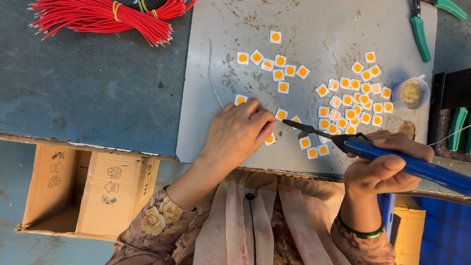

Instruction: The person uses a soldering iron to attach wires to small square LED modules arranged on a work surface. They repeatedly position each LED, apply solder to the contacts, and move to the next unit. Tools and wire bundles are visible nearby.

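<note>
Fingers of my left hand [239,131] curl down, pinching a small white square chip [270,140] with an orange centre at mid-frame. My right hand [385,167] grips a blue soldering iron [392,158], tip just beside that chip. Lower left sits an open brown cardboard box [98,189] with black symbols; upper left, bundled red wires [98,17].

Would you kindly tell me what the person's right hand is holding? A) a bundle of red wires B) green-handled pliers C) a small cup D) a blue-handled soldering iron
D: the right hand grips the blue-handled soldering iron, its tip aimed toward the left hand, while the red wires, the green-handled pliers and the small cup lie untouched.
</note>
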